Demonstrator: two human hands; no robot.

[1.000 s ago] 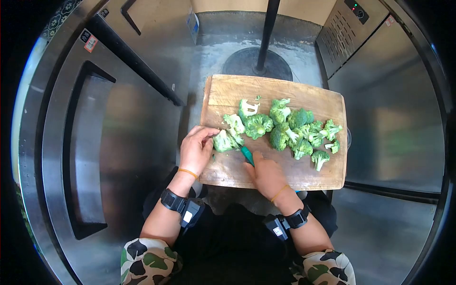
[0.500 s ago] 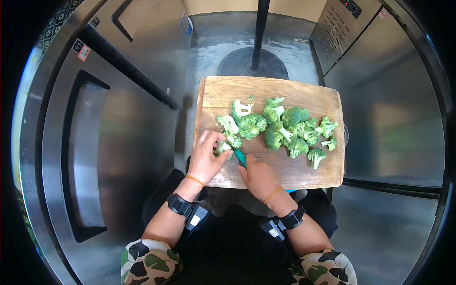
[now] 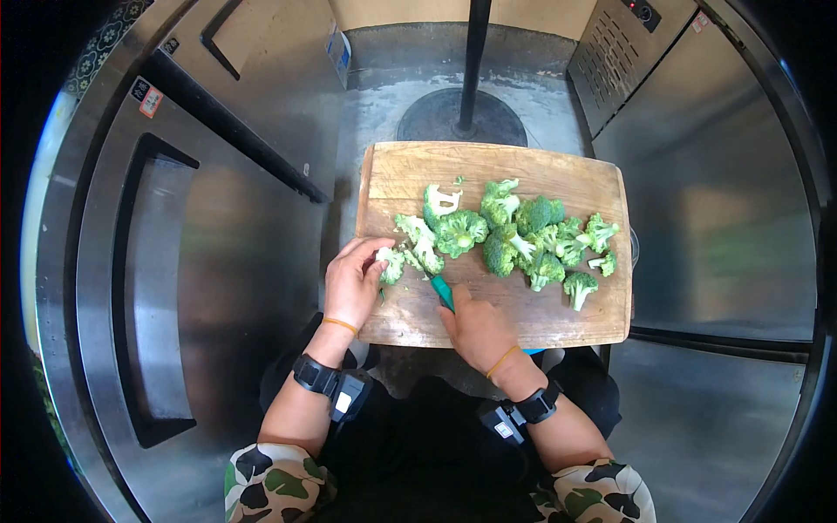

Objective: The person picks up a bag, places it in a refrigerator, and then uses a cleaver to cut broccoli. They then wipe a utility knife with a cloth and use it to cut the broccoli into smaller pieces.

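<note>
My right hand (image 3: 479, 327) is closed round the green handle of a knife (image 3: 442, 290), whose blade points up and left among the broccoli. At the left side of the wooden cutting board (image 3: 540, 321), my left hand (image 3: 352, 281) pinches a cut broccoli floret (image 3: 391, 265) with its pale inside showing. Another cut broccoli piece (image 3: 424, 251) lies by the blade's tip, which it partly hides. Beside it rests a round broccoli head piece (image 3: 460, 232). To the right, several broccoli florets (image 3: 540, 240) are heaped together.
Steel cabinets stand close on the left (image 3: 244, 288) and on the right (image 3: 715, 200). Beyond the board a black pole (image 3: 472, 70) rises from a round base (image 3: 418, 118). Small green crumbs lie on the board.
My left hand has moved left with a floret, drawing it apart from the piece by the blade. My right hand and the knife have hardly moved.
</note>
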